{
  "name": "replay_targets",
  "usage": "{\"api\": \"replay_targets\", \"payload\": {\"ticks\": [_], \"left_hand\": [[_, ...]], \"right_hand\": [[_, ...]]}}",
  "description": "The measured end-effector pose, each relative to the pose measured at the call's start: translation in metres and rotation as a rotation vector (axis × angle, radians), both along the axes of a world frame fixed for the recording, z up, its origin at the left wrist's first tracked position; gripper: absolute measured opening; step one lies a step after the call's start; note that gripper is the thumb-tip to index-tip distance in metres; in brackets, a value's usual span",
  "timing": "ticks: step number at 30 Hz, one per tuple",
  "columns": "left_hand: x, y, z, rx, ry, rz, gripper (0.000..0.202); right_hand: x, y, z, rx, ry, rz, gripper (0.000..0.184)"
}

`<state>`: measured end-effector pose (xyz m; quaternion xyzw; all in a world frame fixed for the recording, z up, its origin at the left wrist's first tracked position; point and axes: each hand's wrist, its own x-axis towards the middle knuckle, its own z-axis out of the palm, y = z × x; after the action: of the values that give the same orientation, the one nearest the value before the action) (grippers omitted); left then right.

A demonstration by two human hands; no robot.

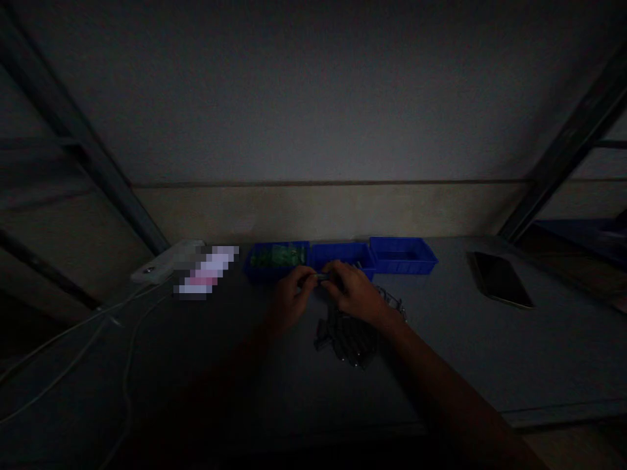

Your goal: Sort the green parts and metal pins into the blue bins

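Observation:
The scene is very dark. My left hand [290, 297] and my right hand [353, 290] meet in front of a row of blue bins, fingers pinched together on a small grey part [321, 278] held between them. The part is too small and dim to name. Below my hands lies a pile of dark metal pieces [345, 339] on the table [490, 352]. The left blue bin [277, 256] holds green parts, the middle blue bin [343, 253] sits right behind my fingers, and the right blue bin [404, 253] looks bare inside.
A dark phone [500, 279] lies flat at the right. A white power strip [164, 262] with white cables [88, 326] sits at the left, next to a blurred pink and white packet [206, 271]. Metal frame struts rise on both sides against the wall.

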<state>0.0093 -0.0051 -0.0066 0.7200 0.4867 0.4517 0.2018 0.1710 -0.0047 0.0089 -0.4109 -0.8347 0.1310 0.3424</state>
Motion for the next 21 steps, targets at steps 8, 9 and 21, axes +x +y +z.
{"api": "replay_targets", "payload": {"ticks": [8,9,21], "left_hand": [[-0.0004,-0.0014,-0.0027,0.049,-0.032,-0.03,0.02],[-0.0008,-0.0018,-0.0023,0.068,-0.019,-0.035,0.02],[0.0013,-0.0056,0.0062,0.081,0.069,0.037,0.022]], "right_hand": [[-0.0011,0.001,0.0025,0.024,-0.012,-0.017,0.019],[-0.0015,0.0009,0.0028,0.014,-0.018,-0.023,0.02],[0.0029,-0.004,0.0052,0.009,0.052,0.027,0.017]]}}
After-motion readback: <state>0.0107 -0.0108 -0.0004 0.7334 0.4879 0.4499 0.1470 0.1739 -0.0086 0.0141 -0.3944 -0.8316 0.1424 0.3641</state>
